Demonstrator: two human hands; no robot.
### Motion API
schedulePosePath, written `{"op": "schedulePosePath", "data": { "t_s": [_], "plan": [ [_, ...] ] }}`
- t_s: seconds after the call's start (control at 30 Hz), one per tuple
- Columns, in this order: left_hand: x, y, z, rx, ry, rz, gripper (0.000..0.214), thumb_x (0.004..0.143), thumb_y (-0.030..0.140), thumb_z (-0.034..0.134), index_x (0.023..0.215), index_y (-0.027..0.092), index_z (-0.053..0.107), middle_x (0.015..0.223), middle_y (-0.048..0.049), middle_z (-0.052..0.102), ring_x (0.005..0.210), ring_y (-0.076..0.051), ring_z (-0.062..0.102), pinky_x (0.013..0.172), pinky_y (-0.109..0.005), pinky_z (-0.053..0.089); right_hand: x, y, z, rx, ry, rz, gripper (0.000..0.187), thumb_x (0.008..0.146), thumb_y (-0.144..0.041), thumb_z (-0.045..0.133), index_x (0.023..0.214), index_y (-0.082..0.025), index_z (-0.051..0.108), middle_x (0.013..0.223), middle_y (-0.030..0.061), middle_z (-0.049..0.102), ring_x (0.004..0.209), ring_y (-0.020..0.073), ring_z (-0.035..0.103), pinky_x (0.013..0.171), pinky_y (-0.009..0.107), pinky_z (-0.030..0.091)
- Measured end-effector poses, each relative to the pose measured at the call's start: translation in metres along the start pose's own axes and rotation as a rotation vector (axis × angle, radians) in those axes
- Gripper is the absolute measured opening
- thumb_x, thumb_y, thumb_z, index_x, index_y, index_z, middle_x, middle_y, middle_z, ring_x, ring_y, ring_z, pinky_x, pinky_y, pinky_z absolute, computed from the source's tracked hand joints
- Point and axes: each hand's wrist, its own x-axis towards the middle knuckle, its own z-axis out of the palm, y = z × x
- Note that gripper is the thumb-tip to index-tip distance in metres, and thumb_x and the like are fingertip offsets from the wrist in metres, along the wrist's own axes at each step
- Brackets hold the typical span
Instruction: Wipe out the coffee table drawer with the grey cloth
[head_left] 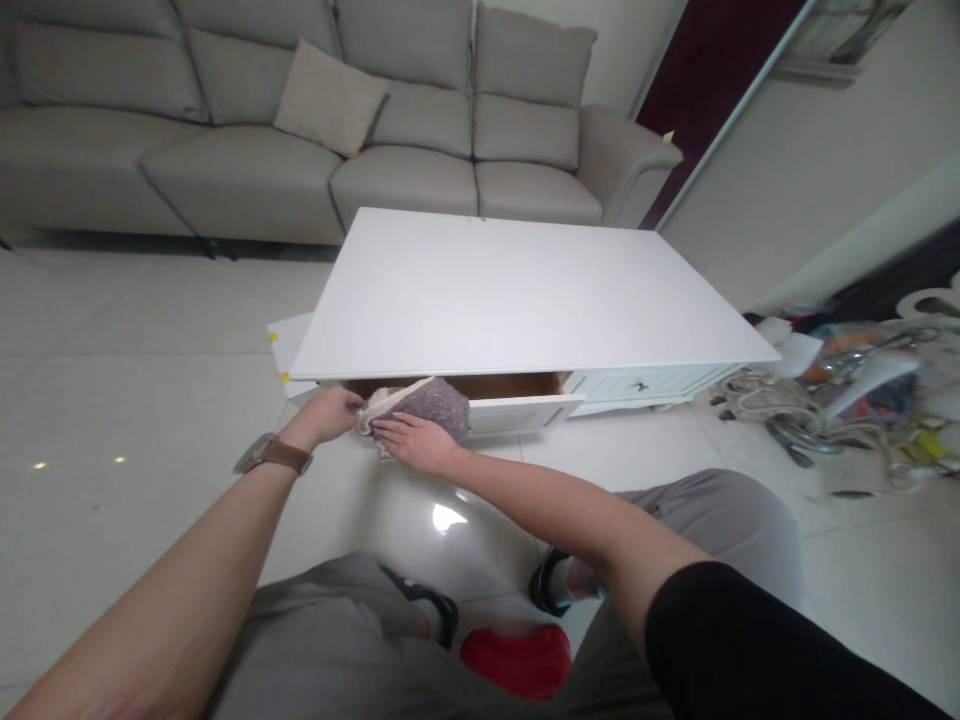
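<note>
A grey-purple cloth (441, 402) with a pale, fluffy underside is bunched over the left part of a pulled-out drawer (525, 413). My right hand (416, 440) holds it against the outside of the drawer front, fingers stretched across the fabric and pointing left. Beside the cloth's left edge, at the drawer's left corner, is my left hand (334, 412) with its fingers curled in. What those fingertips grip is hidden. The drawer belongs to a low white coffee table (510, 290), and its brown inside shows behind the cloth.
Behind the table stands a long grey sofa (420, 185) with a cushion (330, 97). A second drawer (641, 385) is closed. Cluttered items (847, 390) lie along the right wall. A red object (517, 660) rests on the floor between my feet. White panels (289, 345) show at the table's left.
</note>
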Motion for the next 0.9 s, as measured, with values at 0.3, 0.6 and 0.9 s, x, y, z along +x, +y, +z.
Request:
{"op": "schedulePosePath", "data": {
  "t_s": [0.3, 0.6, 0.9],
  "plan": [
    [-0.001, 0.003, -0.002, 0.069, -0.033, -0.014, 0.046, 0.067, 0.015, 0.053, 0.102, 0.021, 0.082, 0.098, -0.0059, 0.081, 0.096, -0.024, 0.074, 0.084, -0.024, 0.055, -0.098, 0.045, 0.005, 0.099, -0.144, -0.045, 0.049, 0.1, -0.011, 0.037, 0.146, -0.011, 0.052, 0.158, 0.0082, 0.046, 0.15, 0.0116, 0.033, 0.125, 0.028, 0.024],
    [0.0, 0.004, -0.003, 0.071, -0.05, -0.012, 0.044, 0.07, 0.017, 0.052, 0.102, 0.019, 0.082, 0.092, -0.0075, 0.081, 0.091, -0.024, 0.074, 0.084, -0.025, 0.055, -0.305, 0.114, -0.054, 0.274, -0.364, 0.334, 0.06, 0.096, -0.008, 0.041, 0.151, -0.031, 0.047, 0.156, -0.0007, 0.049, 0.145, 0.0133, 0.041, 0.122, 0.039, 0.032],
    [-0.001, 0.007, -0.005, 0.078, -0.074, -0.019, 0.045, 0.072, 0.02, 0.05, 0.105, 0.016, 0.081, 0.095, -0.0086, 0.08, 0.092, -0.024, 0.074, 0.086, -0.026, 0.055, -0.348, 0.114, -0.058, 0.006, -0.301, 0.317, 0.059, 0.093, -0.004, 0.04, 0.147, -0.024, 0.052, 0.152, 0.0047, 0.053, 0.14, 0.017, 0.046, 0.114, 0.039, 0.033]
  ]
}}
